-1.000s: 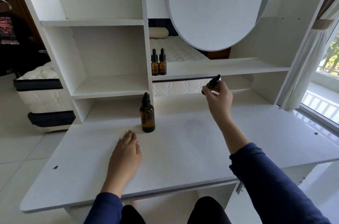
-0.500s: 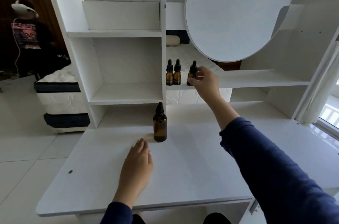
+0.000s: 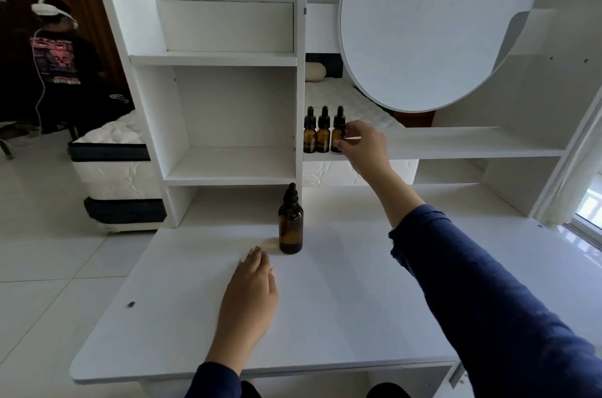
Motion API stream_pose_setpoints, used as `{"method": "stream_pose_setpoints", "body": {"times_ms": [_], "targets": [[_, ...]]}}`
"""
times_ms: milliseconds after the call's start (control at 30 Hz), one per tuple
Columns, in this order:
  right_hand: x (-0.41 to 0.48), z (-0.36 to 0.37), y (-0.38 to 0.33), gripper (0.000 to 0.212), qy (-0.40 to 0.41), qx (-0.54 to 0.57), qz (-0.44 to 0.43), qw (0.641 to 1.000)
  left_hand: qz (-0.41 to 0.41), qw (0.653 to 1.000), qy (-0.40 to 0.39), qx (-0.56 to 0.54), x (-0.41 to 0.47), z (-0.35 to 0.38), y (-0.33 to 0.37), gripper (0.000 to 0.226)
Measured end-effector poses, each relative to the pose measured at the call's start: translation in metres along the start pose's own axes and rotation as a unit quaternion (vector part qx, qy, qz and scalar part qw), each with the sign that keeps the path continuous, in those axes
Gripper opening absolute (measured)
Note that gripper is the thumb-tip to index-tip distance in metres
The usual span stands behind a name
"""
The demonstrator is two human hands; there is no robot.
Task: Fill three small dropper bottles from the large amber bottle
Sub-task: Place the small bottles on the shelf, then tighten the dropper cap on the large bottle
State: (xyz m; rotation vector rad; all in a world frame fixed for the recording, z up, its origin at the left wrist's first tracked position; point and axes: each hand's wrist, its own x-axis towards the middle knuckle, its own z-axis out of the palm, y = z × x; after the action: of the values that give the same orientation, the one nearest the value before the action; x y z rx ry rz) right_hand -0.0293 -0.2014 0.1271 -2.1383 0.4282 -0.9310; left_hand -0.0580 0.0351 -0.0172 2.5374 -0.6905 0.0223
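Amber glass lines up on the shelf (image 3: 456, 143). A second ago our right hand (image 3: 361, 143) carried the third small dropper bottle (image 3: 338, 124) in the air above the bench (image 3: 342, 316). Now that bottle stands on the shelf, at 3 o'clock of the middle small dropper bottle (image 3: 323, 137) and the leftmost small dropper bottle (image 3: 309, 137), close enough that the three look to touch. The right hand still grasps it, thumb low on the glass and fingers curled round its far side.

We read this as the last of the three going back to its place, so the filling seems nearly or wholly done. We cannot tell the liquid level through the dark glass.

All three small bottles stand upright, long axis vertical, with black dropper caps on and pointing straight up. The large amber bottle (image 3: 290, 225) is also upright and capped. It sits on the bench at about 7 o'clock of the row. Our left hand (image 3: 250, 296) lies flat and released on the bench, at 7 o'clock of the large bottle, with its fingertips just short of the base.

Letting go gently matters: a snagged finger could tip the row.
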Motion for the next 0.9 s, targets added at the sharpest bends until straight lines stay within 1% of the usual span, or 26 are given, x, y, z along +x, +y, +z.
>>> {"method": "stream_pose_setpoints", "body": {"times_ms": [200,267,333,400,467,533,567,633,767,833,900], "targets": [[0.002,0.0,0.0,0.034,-0.014,0.0,0.005,1.0,-0.002,1.0,-0.004,-0.001,0.001,0.0,0.001,0.048],[0.0,0.001,0.0,0.039,-0.017,-0.003,0.0,1.0,-0.003,1.0,-0.004,-0.005,0.001,0.001,0.0,0.048],[-0.006,0.002,0.002,0.042,0.008,0.007,-0.012,1.0,-0.002,1.0,-0.004,-0.022,0.001,0.002,-0.002,0.048],[-0.016,0.004,0.003,0.037,0.061,0.021,-0.05,0.997,-0.017,0.996,-0.001,-0.087,0.002,0.001,-0.003,0.048],[-0.029,0.006,0.003,0.03,0.111,0.039,-0.1,0.988,-0.053,0.981,0.008,-0.186,0.007,-0.003,-0.002,0.049],[-0.043,0.011,0.0,0.023,0.123,0.072,-0.134,0.981,-0.081,0.963,0.017,-0.257,0.014,-0.004,-0.001,0.055],[-0.051,0.015,-0.002,0.02,0.111,0.084,-0.144,0.98,-0.087,0.958,0.018,-0.274,0.018,-0.003,0.0,0.061],[-0.066,0.026,-0.002,0.015,0.058,0.095,-0.154,0.982,-0.088,0.952,0.028,-0.292,0.025,0.0,0.005,0.07],[-0.087,0.049,0.0,0.027,-0.094,0.075,-0.125,0.985,-0.075,0.945,0.052,-0.314,0.04,0.005,0.017,0.082],[-0.091,0.055,0.0,0.028,-0.121,0.065,-0.111,0.984,-0.069,0.941,0.057,-0.326,0.048,0.007,0.02,0.079],[-0.092,0.058,-0.001,0.025,-0.121,0.06,-0.097,0.986,-0.056,0.941,0.068,-0.328,0.052,0.009,0.022,0.068]]}}
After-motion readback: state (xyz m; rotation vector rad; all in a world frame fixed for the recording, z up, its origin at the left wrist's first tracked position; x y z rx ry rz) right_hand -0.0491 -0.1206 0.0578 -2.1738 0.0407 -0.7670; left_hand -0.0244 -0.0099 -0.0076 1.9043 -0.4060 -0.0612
